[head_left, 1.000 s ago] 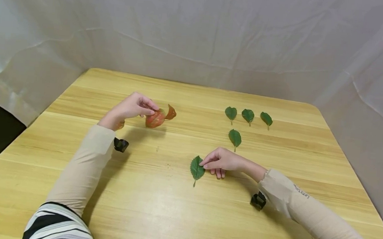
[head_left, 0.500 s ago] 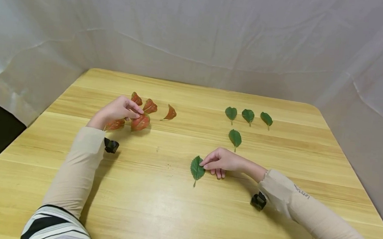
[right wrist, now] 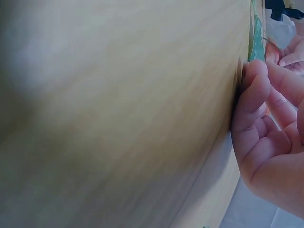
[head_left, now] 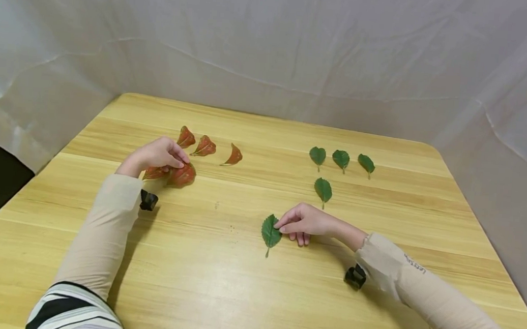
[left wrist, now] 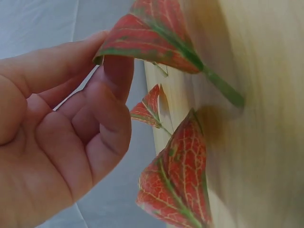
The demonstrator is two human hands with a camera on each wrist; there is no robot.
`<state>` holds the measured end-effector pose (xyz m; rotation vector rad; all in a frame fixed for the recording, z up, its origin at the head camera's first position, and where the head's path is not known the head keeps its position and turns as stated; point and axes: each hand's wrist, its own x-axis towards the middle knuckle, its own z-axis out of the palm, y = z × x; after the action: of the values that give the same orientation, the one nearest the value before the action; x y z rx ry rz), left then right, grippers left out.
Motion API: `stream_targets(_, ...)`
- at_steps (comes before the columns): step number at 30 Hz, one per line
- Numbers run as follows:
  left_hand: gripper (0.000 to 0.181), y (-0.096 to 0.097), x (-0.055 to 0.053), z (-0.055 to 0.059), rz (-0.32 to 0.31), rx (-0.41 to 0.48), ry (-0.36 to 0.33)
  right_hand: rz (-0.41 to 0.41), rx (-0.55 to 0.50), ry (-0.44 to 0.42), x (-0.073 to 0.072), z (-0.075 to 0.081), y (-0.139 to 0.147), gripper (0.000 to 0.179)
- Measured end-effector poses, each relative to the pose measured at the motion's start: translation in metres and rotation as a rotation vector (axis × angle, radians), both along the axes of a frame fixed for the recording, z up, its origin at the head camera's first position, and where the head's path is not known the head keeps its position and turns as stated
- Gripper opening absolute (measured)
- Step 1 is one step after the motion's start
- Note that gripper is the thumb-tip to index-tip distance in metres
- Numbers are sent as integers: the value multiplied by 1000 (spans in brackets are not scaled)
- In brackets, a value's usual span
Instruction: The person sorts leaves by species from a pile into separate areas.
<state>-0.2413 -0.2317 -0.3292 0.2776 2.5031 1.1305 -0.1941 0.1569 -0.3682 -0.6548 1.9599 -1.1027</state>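
Note:
My left hand [head_left: 159, 153] pinches a red leaf [head_left: 183, 176] with green veins at its edge, low over the left side of the table. In the left wrist view this red leaf [left wrist: 159, 40] has its stem against or very near the wood. Another red leaf [head_left: 154, 172] lies partly hidden under the left hand. Near the table's middle my right hand [head_left: 306, 223] pinches the right edge of a toothed green leaf [head_left: 269, 232], whose stem points towards me. The right wrist view shows the curled right fingers [right wrist: 256, 95] close against the tabletop.
Behind the left hand lie three red leaves, the rightmost [head_left: 233, 155] curled. Three green leaves, one at centre [head_left: 341, 160], form a row at the back right, with another green leaf [head_left: 323, 190] in front. A pale curtain [head_left: 271, 48] borders the wooden table [head_left: 217, 304].
My left hand has moved left and slightly towards me with the red leaf, uncovering two red leaves behind it. The right hand and its green leaf have stayed in place.

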Motion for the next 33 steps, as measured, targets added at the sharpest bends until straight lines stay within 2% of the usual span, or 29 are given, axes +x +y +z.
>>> stream_targets(13, 27, -3, 0, -1, -18, -27, 1, 6, 2, 11, 0, 0, -1, 20)
stream_targets(18, 31, -3, 1, 3, 21, -40, 71, 6, 4, 15, 0, 0, -1, 20)
stream_targets(25, 31, 10, 5, 14, 85, -55, 120, 8, 2, 13, 0, 0, -1, 21)
stream_targets(29, 28, 20, 8, 20, 82, -53, 176, 8, 3, 14, 1, 1, -1, 22)
stream_targets(33, 25, 31, 9, 22, 47, -27, 215, -5, 15, 6, 1, 1, -1, 21)
